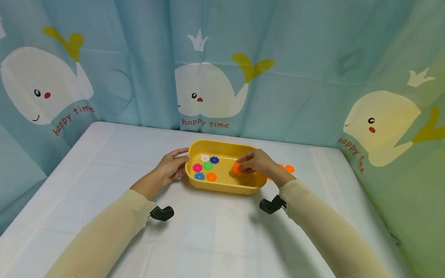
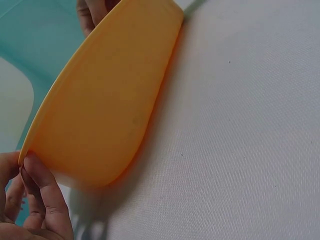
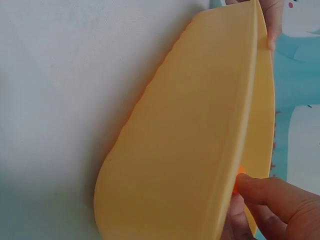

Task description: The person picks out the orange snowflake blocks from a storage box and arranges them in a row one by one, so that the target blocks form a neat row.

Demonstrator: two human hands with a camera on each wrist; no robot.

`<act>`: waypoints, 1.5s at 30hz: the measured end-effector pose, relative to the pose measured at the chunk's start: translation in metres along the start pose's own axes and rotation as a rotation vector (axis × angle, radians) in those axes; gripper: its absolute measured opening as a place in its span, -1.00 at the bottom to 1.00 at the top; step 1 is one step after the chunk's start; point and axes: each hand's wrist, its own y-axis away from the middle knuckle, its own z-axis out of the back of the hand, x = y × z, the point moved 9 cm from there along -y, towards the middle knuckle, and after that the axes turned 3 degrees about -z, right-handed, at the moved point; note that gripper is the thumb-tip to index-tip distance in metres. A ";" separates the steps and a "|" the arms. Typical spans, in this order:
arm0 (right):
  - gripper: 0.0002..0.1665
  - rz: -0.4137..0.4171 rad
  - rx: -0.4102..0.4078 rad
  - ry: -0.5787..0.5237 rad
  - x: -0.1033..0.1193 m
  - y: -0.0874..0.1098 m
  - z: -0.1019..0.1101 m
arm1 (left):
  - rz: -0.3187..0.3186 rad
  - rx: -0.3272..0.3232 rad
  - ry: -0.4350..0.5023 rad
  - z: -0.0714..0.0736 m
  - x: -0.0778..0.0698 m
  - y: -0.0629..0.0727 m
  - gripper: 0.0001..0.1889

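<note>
In my head view, the yellow basin (image 1: 221, 187) sits on the white table (image 1: 198, 246), just right of the middle of the frame. I have the left hand (image 1: 170, 167) at the basin's left end; in the left wrist view, at lower left, its thumb and fingers pinch the rim, nearly closed on it. My right hand (image 1: 260, 162) reaches over the basin's right side, and its thumb and fingers pinch an orange disc (image 1: 236, 168) inside the walls. I cannot tell whether that disc touches the basin's floor; in the right wrist view only a sliver of it shows, at lower right, beyond the near wall.

In the left half of the basin I count six notched discs lying close together: a white disc (image 1: 204, 158) and a dark blue disc (image 1: 214, 160) at the top, a pink disc (image 1: 197, 167) and a green disc (image 1: 207, 166) below them, then a light blue disc (image 1: 199, 176) and a second orange disc (image 1: 211, 177) lowest. More orange pieces (image 1: 290, 169) lie on the table right of the basin, partly hidden by my right arm. A blue curtain (image 1: 300, 91) with whales fills the top of the frame.
</note>
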 end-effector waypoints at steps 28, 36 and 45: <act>-0.59 0.032 -0.011 -0.086 -0.012 0.017 0.039 | -0.003 0.000 0.007 0.000 0.001 0.000 -0.54; -0.55 0.035 -0.019 -0.052 -0.018 0.024 0.055 | 0.002 0.002 0.011 0.000 0.001 -0.001 -0.53; -0.54 0.019 -0.027 -0.039 -0.031 0.029 0.071 | 0.003 -0.001 0.030 0.000 0.002 -0.001 -0.53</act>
